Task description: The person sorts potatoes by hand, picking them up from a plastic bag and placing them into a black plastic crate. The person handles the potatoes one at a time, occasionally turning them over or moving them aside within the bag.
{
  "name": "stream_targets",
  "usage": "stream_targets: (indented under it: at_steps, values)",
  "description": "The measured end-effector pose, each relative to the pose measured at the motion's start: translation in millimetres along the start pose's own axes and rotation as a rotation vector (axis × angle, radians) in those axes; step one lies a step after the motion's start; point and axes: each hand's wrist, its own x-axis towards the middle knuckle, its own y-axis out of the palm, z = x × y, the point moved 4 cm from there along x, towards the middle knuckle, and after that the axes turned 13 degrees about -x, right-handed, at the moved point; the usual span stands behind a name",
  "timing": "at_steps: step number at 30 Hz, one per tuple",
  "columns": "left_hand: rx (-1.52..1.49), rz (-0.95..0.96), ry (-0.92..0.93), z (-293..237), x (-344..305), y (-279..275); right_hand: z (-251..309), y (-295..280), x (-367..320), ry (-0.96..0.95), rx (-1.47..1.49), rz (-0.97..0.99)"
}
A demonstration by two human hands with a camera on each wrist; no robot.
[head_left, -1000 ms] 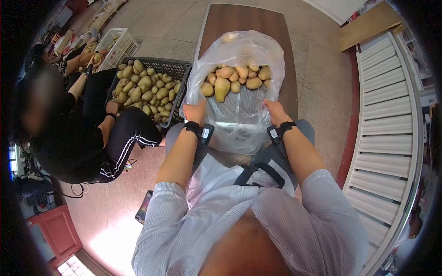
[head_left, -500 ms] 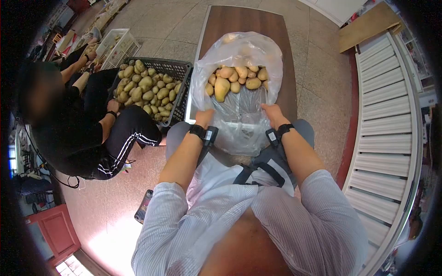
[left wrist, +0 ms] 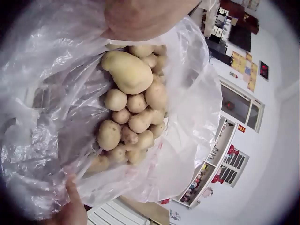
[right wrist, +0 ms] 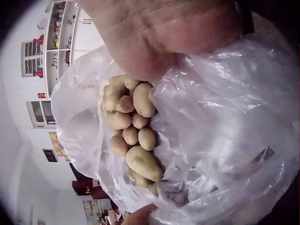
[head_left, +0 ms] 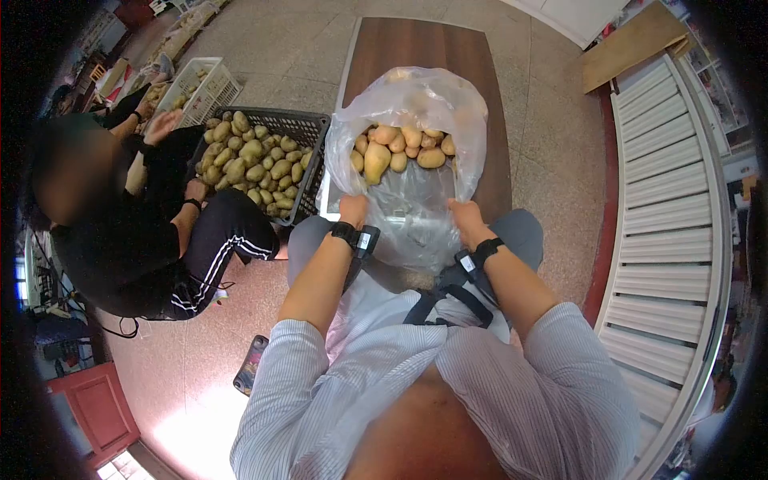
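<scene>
A clear plastic bag (head_left: pixel 412 250) lies on a brown tabletop, its mouth held wide toward me. Inside, toward the far end, sits a heap of potatoes (head_left: pixel 430 158), among them a large pear-shaped potato (left wrist: pixel 129 72). My left hand (head_left: pixel 353 210) grips the left edge of the bag's mouth. At the opposite edge, my right hand (head_left: pixel 466 220) pinches the film between thumb and fingers. Crumpled film fills the near part of the bag between both hands. Each wrist view looks into the bag past its own hand, with the other hand across the opening.
To the left stands a black crate (head_left: pixel 308 124) full of potatoes, with a white crate (head_left: pixel 210 88) behind it. Another person (head_left: pixel 120 240) sits beside the crates. A white slatted radiator (head_left: pixel 660 224) runs along the right. A dark object (head_left: pixel 250 366) lies on the floor.
My left hand has come inward to the right and nearer me, and my right hand slightly inward, narrowing the bag's mouth. The seated person has raised one hand near the white crate.
</scene>
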Motion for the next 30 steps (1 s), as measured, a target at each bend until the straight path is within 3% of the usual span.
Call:
stream_targets:
  at_steps: [8,11,14,17,20,22,23,25,26,28,29,30]
  values:
    - [0.009,-0.112,0.076,-31,-37,-2,-25,-4,-12,0.032,-0.036,-0.053]
    - [0.086,-0.043,0.023,-32,-38,-2,-30,-7,-16,0.019,0.010,-0.041]
    - [0.076,-0.070,0.062,-12,-14,-2,-46,-8,-5,-0.010,-0.006,-0.011]
    - [0.068,-0.109,0.178,45,63,2,-50,-7,2,-0.030,0.095,0.046]
    - [0.131,-0.042,0.121,-19,-16,-1,-68,-14,28,-0.033,-0.084,-0.108]
    - [0.081,-0.078,0.166,-19,-19,-2,-22,-32,-13,-0.258,-0.178,-0.317]
    - [0.029,-0.110,0.215,-19,-19,-4,-11,-35,-24,-0.268,-0.172,-0.309]
    - [0.018,-0.163,0.227,-17,-20,-7,27,-46,-56,-0.630,-0.610,-0.827]
    - [0.004,-0.208,0.236,-19,-21,-10,39,-49,-61,-0.644,-0.597,-0.818]
    - [0.005,-0.193,0.222,-39,-53,-11,64,-51,-78,-0.943,-0.621,-0.824]
    - [0.006,-0.162,0.200,-46,-65,-11,72,-51,-82,-0.951,-0.609,-0.817]
    - [0.061,-0.184,0.081,-39,-52,-17,76,-49,-75,-0.866,-0.444,-0.535]
